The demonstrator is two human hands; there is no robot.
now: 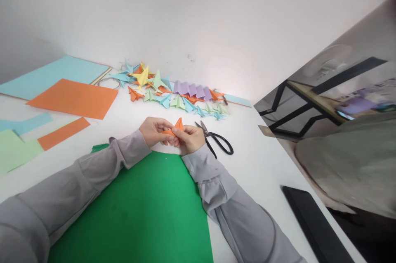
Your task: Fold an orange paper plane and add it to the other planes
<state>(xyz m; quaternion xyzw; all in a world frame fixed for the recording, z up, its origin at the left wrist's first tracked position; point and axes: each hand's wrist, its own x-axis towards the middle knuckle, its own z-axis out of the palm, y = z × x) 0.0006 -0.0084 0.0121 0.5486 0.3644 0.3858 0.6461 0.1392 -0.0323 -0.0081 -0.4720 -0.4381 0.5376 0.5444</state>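
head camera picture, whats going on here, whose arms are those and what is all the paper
There is no machine here. The camera sits on a person's head and looks down, so the grey-sleeved arms are that person's own. The left hand and right hand together pinch a small orange folded paper above a big green sheet on the white table. Black scissors lie just right of the hands. Further back lie a pile of folded paper figures, an orange sheet and a blue sheet.
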